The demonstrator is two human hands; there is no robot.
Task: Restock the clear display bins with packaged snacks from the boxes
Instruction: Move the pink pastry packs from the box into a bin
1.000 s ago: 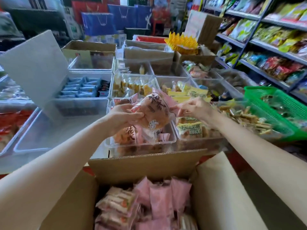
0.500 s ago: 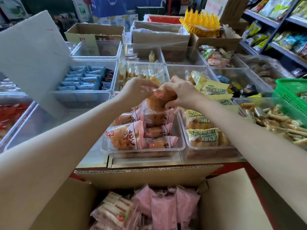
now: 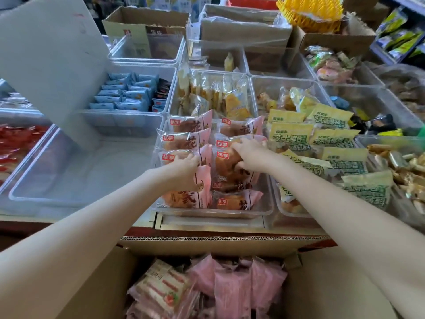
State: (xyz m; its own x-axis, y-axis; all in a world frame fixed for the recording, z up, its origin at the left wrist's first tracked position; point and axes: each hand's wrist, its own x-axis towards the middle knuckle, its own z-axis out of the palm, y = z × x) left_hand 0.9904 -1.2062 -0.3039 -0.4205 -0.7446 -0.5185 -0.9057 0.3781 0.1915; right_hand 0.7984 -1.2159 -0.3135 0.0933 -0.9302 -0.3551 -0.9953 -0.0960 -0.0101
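A clear display bin (image 3: 213, 212) in front of me holds two rows of pink-wrapped bread packs. My right hand (image 3: 249, 155) grips one pink bread pack (image 3: 226, 165) and presses it into the right row. Over the left row, my left hand (image 3: 186, 168) rests with its fingers on a pink pack (image 3: 202, 180). Below my arms stands an open cardboard box (image 3: 220, 246) with more pink packs (image 3: 236, 284) and striped sandwich packs (image 3: 161, 287) inside.
An empty clear bin (image 3: 69, 180) with its raised lid (image 3: 53, 61) sits to the left. On the right is a bin of yellow-green packs (image 3: 331, 146). Further bins of blue packs (image 3: 126, 93) and clear-wrapped cakes (image 3: 213, 95) lie behind. Cardboard boxes (image 3: 147, 24) stand at the back.
Both hands have come down from holding the bread pack in the air. The pack now lies in the bin's right row, and my left hand has shifted to the left row.
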